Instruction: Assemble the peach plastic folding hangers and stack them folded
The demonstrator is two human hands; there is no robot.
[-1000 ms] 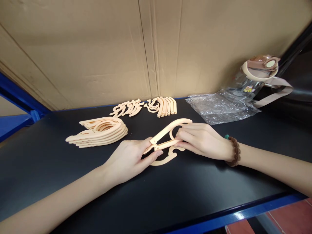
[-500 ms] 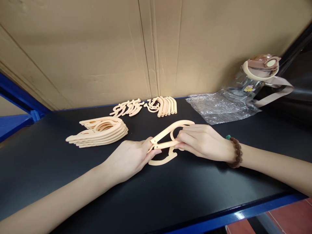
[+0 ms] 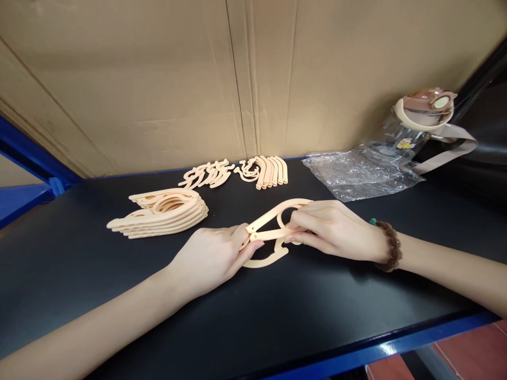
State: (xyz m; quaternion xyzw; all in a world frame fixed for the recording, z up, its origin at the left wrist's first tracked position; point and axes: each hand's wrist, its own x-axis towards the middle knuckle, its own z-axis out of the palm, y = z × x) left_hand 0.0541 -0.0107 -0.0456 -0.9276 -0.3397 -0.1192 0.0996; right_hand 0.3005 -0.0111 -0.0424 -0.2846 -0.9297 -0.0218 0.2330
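Note:
Between my two hands is a cream plastic folding hanger (image 3: 273, 214), held just above the black tabletop. My left hand (image 3: 212, 256) is closed on its left end, thumb below, beside two arm ends with small holes. My right hand (image 3: 327, 229) pinches the hanger's right part, with fingers over a lower arm. A curved hook-like piece (image 3: 267, 260) shows below, partly hidden by my left thumb. Left of my hands lies a stack of several folded cream hangers (image 3: 174, 214).
Toward the back lie loose hook pieces (image 3: 212, 173) and a row of curved arm pieces (image 3: 272, 171). A clear plastic bag (image 3: 356, 171) and a strapped water bottle (image 3: 422, 124) are at the back right. Cardboard (image 3: 158, 79) stands behind the black table (image 3: 222, 332).
The hanger's upper arm has dipped slightly at its right end, and my right wrist has shifted a little to the right. Both hands keep hold of the hanger.

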